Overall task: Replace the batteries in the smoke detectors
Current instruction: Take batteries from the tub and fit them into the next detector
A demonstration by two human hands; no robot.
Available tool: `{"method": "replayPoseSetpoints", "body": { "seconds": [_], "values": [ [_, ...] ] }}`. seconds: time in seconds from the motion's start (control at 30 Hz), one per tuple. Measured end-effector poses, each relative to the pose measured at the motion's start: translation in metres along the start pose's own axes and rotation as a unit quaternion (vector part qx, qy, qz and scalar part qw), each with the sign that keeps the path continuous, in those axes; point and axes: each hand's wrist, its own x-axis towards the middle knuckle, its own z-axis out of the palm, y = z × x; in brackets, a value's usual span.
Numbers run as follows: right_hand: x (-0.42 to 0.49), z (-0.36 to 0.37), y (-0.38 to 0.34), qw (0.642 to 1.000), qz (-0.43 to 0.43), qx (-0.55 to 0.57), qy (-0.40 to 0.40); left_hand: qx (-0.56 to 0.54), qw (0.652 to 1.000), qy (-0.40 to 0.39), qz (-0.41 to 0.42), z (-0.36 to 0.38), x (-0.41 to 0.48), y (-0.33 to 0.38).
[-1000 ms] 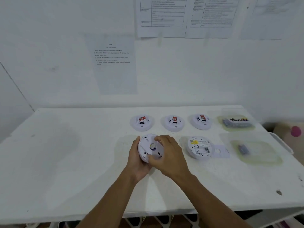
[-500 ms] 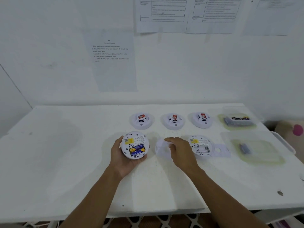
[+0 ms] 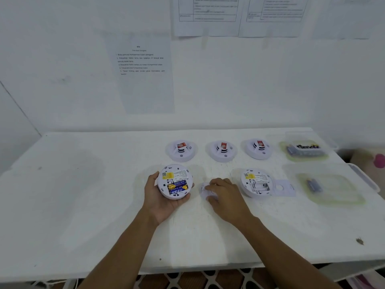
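Detector point(image 3: 174, 181) gripped in left hand point(image 3: 161, 198); right hand point(image 3: 226, 196) seemingly holds cover point(image 3: 204, 189).

two bare arms reach into the lower part of the head camera's view. the slim, uncovered left forearm point(image 3: 123, 249) narrows to a thin wrist and a bare left hand point(image 3: 160, 205). the equally slender, uncovered right forearm point(image 3: 287, 251) ends in a bare right hand point(image 3: 227, 197), knuckles showing along its back. skin is exposed along the whole visible length of both arms; the fingernails are too small to make out.
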Motion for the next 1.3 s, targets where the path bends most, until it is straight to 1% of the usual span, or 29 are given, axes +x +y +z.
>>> {"method": "replayPoseSetpoints", "body": {
  "seconds": [0.1,0.2,0.27,0.3,0.37,0.43,0.5,0.6,0.83,0.93,1.07,1.2,1.3],
  "values": [
    [0.001,-0.003,-0.004,0.999,0.013,0.034,0.024,-0.013,1.0,-0.009,-0.005,0.002,0.001,0.0],
    [0.004,-0.012,-0.017,0.988,0.021,0.111,0.108,-0.023,0.999,-0.026,0.009,0.01,0.001,-0.003],
    [0.009,-0.022,-0.032,0.978,0.007,0.151,0.144,-0.029,0.999,-0.034,0.021,0.016,0.0,-0.005],
    [0.012,-0.027,-0.04,0.976,-0.003,0.161,0.145,-0.027,0.999,-0.033,0.025,0.019,0.001,-0.006],
    [0.016,-0.034,-0.056,0.979,-0.014,0.171,0.113,-0.014,0.999,-0.028,0.024,0.025,0.001,-0.009],
    [0.018,-0.034,-0.069,0.985,-0.016,0.152,0.083,-0.011,0.999,-0.026,0.016,0.032,0.0,-0.011],
    [0.017,-0.031,-0.076,0.987,-0.011,0.129,0.091,-0.007,1.0,-0.026,0.015,0.038,-0.001,-0.012],
    [0.016,-0.03,-0.08,0.984,0.001,0.131,0.119,0.007,1.0,-0.023,0.02,0.043,-0.004,-0.012],
    [0.016,-0.03,-0.083,0.983,0.0,0.13,0.133,0.028,0.999,-0.01,0.031,0.041,-0.003,-0.014],
    [0.01,-0.029,-0.081,0.982,-0.029,0.137,0.127,0.032,0.999,-0.014,0.027,0.039,-0.004,-0.014],
    [0.005,-0.029,-0.073,0.985,-0.077,0.112,0.106,0.016,0.999,-0.022,0.022,0.038,-0.006,-0.013],
    [0.001,-0.032,-0.069,0.984,-0.106,0.071,0.121,0.003,1.0,-0.03,0.007,0.039,-0.008,-0.018],
    [-0.006,-0.038,-0.068,0.981,-0.092,0.118,0.121,0.008,0.999,-0.052,0.003,0.043,-0.008,-0.024]
  ]
}}
